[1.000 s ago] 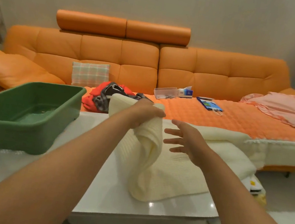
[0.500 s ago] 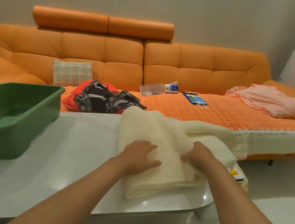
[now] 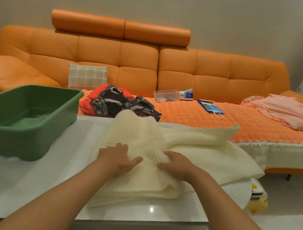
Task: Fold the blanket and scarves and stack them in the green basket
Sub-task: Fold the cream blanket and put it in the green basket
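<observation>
The cream waffle blanket (image 3: 135, 185), at 6 o'clock on the surface (image 3: 13, 181), is mid-fold: it is pressed flat by the straight-fingered left grip (image 3: 118, 159), and a ridge is pinched by the right grip (image 3: 177, 167). Another fold is probably needed before the green basket (image 3: 10, 140) at 9 o'clock is loaded.

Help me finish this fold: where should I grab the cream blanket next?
On the blanket, I'd pinch the raised far-right corner, coming from the right. It sticks up free, while the near-left part lies flat in layers on the table.
</observation>
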### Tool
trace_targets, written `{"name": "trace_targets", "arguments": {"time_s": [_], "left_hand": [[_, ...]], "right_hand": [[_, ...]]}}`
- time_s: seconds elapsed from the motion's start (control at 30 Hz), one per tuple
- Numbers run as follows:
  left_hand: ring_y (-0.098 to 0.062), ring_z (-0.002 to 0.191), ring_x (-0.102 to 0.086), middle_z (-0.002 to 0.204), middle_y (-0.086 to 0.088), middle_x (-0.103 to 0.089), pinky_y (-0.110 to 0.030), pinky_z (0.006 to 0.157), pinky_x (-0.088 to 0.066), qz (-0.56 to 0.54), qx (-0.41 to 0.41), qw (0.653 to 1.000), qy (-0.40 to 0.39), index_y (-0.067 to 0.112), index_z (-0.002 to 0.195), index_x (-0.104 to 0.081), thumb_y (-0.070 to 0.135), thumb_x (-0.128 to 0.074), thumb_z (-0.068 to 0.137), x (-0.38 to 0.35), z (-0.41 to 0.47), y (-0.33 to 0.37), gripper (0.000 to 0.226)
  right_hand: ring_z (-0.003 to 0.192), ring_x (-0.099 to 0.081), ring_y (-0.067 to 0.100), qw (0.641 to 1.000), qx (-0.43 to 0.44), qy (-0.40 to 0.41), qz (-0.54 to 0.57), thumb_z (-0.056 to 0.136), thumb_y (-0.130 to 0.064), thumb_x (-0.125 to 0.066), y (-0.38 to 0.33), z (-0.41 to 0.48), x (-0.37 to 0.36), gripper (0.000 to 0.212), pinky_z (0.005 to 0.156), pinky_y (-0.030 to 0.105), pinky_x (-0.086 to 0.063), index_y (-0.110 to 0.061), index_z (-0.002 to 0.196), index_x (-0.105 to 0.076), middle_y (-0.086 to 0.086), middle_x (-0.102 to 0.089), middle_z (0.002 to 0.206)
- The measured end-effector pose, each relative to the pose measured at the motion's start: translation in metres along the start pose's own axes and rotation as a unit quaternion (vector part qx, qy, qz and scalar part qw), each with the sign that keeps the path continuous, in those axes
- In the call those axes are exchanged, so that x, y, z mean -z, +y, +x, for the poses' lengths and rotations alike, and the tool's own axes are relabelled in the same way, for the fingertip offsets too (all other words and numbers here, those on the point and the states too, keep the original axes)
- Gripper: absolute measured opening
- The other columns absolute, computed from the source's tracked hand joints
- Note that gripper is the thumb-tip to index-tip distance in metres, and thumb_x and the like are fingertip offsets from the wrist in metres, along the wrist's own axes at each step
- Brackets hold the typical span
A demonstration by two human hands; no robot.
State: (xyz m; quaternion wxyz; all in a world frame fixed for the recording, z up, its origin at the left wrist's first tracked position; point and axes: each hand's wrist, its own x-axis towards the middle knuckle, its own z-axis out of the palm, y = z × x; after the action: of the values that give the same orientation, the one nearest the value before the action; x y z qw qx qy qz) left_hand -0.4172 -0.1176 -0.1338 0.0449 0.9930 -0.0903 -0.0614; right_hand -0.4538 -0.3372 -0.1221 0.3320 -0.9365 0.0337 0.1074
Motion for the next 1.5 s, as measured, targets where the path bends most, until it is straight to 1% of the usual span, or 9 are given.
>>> {"name": "trace_targets", "arguments": {"time_s": [0.17, 0.3, 0.5, 0.6, 0.7, 0.97, 1.13, 1.3, 1.5], "left_hand": [[-0.038, 0.143, -0.027, 0.163, -0.007, -0.009, -0.055, 0.113, -0.025, 0.053, 0.078, 0.995, -0.044, 0.041, 0.154, -0.008, 0.085, -0.027, 0.08, 0.004, -0.002, -0.066, 0.088], [-0.036, 0.143, -0.024, 0.159, -0.011, -0.019, -0.054, 0.115, -0.02, 0.091, 0.091, 0.989, -0.067, 0.032, 0.152, -0.025, 0.063, -0.039, 0.089, 0.022, -0.004, -0.091, 0.071], [-0.025, 0.139, -0.031, 0.155, -0.002, -0.031, -0.046, 0.112, -0.029, -0.018, -0.099, 0.989, 0.108, 0.027, 0.147, -0.037, 0.049, -0.042, 0.097, 0.013, -0.012, -0.054, 0.054], [-0.021, 0.152, -0.003, 0.165, 0.005, -0.004, -0.053, 0.12, -0.01, -0.072, -0.151, 0.985, 0.033, 0.041, 0.155, -0.015, 0.074, -0.038, 0.089, -0.002, -0.015, -0.032, 0.077], [-0.019, 0.15, 0.018, 0.164, 0.0, 0.015, -0.056, 0.119, 0.008, -0.037, -0.177, 0.983, -0.031, 0.043, 0.155, 0.0, 0.083, -0.035, 0.082, -0.023, -0.016, -0.021, 0.09], [-0.01, 0.109, -0.058, 0.125, 0.006, -0.063, -0.036, 0.097, -0.048, -0.188, -0.163, 0.967, 0.056, 0.031, 0.131, -0.057, 0.046, -0.046, 0.098, 0.012, 0.008, -0.016, 0.037], [-0.015, 0.112, -0.056, 0.123, 0.003, -0.062, -0.035, 0.095, -0.047, -0.156, -0.151, 0.965, 0.147, 0.023, 0.123, -0.063, 0.021, -0.04, 0.101, 0.027, 0.063, -0.016, 0.031], [-0.021, 0.12, -0.052, 0.132, 0.002, -0.056, -0.038, 0.095, -0.046, -0.046, -0.157, 0.971, 0.174, 0.025, 0.132, -0.058, 0.005, -0.039, 0.097, 0.035, 0.131, -0.009, 0.044], [-0.022, 0.129, -0.051, 0.142, 0.003, -0.054, -0.04, 0.094, -0.046, 0.165, -0.186, 0.965, 0.085, 0.028, 0.144, -0.047, 0.028, -0.052, 0.1, 0.056, 0.206, 0.008, 0.045]], "right_hand": [[0.128, -0.051, 0.018, 0.997, 0.063, -0.043, 0.024, 0.084, -0.051, -0.067, -0.042, 0.016, -0.041, 0.073, 0.108, 0.034, -0.04, -0.027, 0.149, -0.043, -0.002, -0.05, 0.147], [0.114, -0.056, 0.017, 0.992, 0.104, -0.046, 0.053, 0.092, -0.038, -0.061, -0.062, 0.024, -0.057, 0.055, 0.097, 0.031, -0.045, -0.034, 0.144, -0.046, 0.0, -0.056, 0.128], [0.14, -0.036, 0.02, 0.973, 0.114, -0.055, -0.193, 0.078, -0.024, -0.066, -0.046, 0.017, -0.035, 0.072, 0.115, 0.044, -0.03, -0.037, 0.143, -0.04, -0.004, -0.039, 0.15], [0.153, 0.003, 0.022, 0.944, 0.069, -0.137, -0.294, 0.076, -0.031, -0.07, -0.034, 0.006, -0.028, 0.095, 0.121, 0.055, -0.009, -0.047, 0.153, -0.016, -0.004, 0.003, 0.166], [0.149, -0.013, 0.024, 0.946, 0.07, -0.126, -0.292, 0.08, -0.041, -0.065, -0.037, -0.005, -0.025, 0.082, 0.117, 0.053, -0.022, -0.052, 0.15, -0.024, -0.004, -0.01, 0.164], [0.096, -0.062, 0.012, 0.978, 0.085, 0.116, -0.151, 0.092, -0.022, -0.048, -0.039, 0.028, -0.01, 0.029, 0.078, 0.03, -0.051, -0.032, 0.106, -0.072, -0.01, -0.068, 0.111], [0.109, -0.06, 0.026, 0.936, 0.089, 0.232, -0.249, 0.097, -0.012, -0.043, -0.035, 0.088, 0.008, 0.042, 0.084, 0.038, -0.049, -0.029, 0.134, -0.054, 0.0, -0.054, 0.134], [0.125, -0.053, 0.033, 0.933, -0.059, 0.141, -0.325, 0.096, -0.027, -0.04, -0.031, 0.136, 0.037, 0.064, 0.089, 0.041, -0.05, -0.023, 0.156, -0.021, 0.01, -0.041, 0.151], [0.082, -0.058, 0.023, 0.925, -0.026, 0.168, -0.341, 0.09, -0.013, -0.051, -0.025, 0.179, 0.059, 0.016, 0.069, 0.035, -0.051, -0.014, 0.102, -0.062, -0.002, -0.05, 0.079]]}}
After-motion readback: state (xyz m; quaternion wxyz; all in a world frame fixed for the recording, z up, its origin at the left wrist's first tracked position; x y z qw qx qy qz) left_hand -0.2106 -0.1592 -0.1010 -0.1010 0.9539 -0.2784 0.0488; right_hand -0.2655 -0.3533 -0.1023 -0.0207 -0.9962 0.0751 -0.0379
